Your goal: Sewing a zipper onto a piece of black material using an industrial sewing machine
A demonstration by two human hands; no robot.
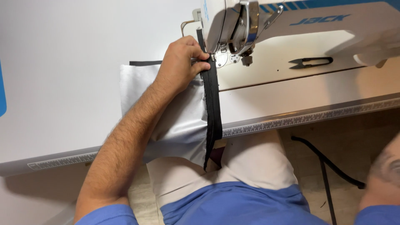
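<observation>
The black zipper tape (213, 100) runs in a straight line from under the presser foot (246, 59) of the sewing machine (291, 29) down across the desk (62, 83) and over its front edge, its end hanging above my lap. It lies along the right edge of a piece of light grey fabric (183, 125), which spreads flat on the desk and also droops over the edge.

My left hand (181, 62) rests on the fabric just left of the needle, fingers curled and pinching the zipper tape against the cloth close to the foot. My forearm lies across the fabric and hides much of it. My right hand (373, 56) is at the far right, pale and blurred against the machine bed; I cannot tell whether it is open or closed, nor whether it holds anything.

On the machine bed, right of the needle, lies a pair of black thread snips (310, 62). A measuring tape strip (291, 118) runs along the desk's front edge. Below the desk, a black cable (329, 166) trails across the floor beside my knee.
</observation>
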